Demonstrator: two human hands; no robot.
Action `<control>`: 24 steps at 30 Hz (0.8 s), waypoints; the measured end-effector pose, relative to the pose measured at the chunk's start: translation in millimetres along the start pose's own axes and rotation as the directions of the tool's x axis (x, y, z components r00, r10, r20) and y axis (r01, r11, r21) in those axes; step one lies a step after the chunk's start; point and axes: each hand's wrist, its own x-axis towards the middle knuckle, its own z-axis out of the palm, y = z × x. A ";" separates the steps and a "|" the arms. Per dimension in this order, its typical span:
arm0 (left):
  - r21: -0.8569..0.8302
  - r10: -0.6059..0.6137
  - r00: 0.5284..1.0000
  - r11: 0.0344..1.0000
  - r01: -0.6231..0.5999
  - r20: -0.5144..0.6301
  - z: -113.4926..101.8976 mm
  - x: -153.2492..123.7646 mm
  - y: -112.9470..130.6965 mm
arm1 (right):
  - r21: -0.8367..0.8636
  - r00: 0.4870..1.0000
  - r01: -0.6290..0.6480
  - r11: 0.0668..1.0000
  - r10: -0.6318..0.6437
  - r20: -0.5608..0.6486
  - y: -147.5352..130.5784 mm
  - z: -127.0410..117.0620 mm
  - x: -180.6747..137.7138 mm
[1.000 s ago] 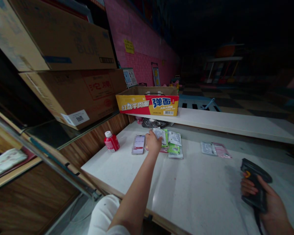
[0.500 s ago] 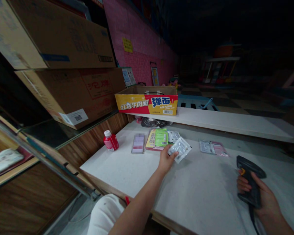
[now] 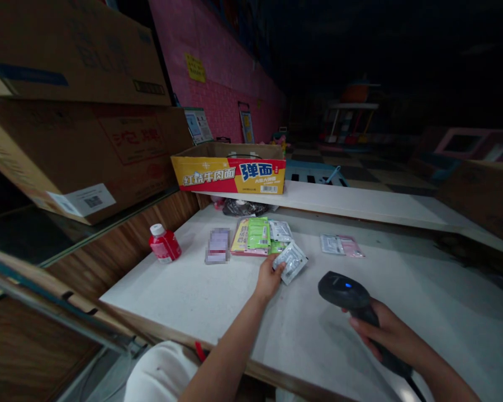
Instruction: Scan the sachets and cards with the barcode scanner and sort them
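Note:
My left hand (image 3: pixel 269 277) pinches a small silvery white sachet (image 3: pixel 292 261) just above the white counter (image 3: pixel 218 296). Behind it lies a pile of packets (image 3: pixel 257 235), green, yellow and white. My right hand (image 3: pixel 385 334) grips a black handheld barcode scanner (image 3: pixel 349 293) with a blue light lit on its head. The scanner's head points left toward the sachet, a short way to its right.
A phone (image 3: pixel 218 245) and a red bottle with a white cap (image 3: pixel 164 245) sit at the counter's left. Two flat packets (image 3: pixel 341 245) lie farther right. A yellow-red noodle carton (image 3: pixel 230 167) stands on the raised shelf (image 3: pixel 360 204). Big cardboard boxes (image 3: pixel 79 139) stack on the left.
My left hand lifted a sachet from the pile and drew it nearer. My right hand swung the scanner left and forward, toward the sachet.

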 end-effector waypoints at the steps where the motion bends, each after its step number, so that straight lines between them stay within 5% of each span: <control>1: 0.009 -0.003 1.000 1.000 0.003 0.003 -0.3 -0.5 0.9 | -0.032 1.000 0.004 0.999 -0.004 0.004 -2.4 3.1 -2.6; 15: 0.016 0.018 1.000 1.000 -0.018 0.025 -0.6 -1.6 5.7 | -0.082 0.999 0.021 0.996 -0.017 0.043 -12.1 11.0 -3.4; 20: -0.035 -0.036 0.998 0.999 0.038 0.041 -1.8 -3.6 11.9 | 0.191 0.998 0.005 0.982 0.008 -0.065 7.4 -4.9 6.4; 24: -0.121 -0.047 0.994 0.991 0.059 0.097 6.4 -6.6 19.1 | 0.499 0.982 0.014 0.866 0.083 -0.171 27.8 -34.0 20.1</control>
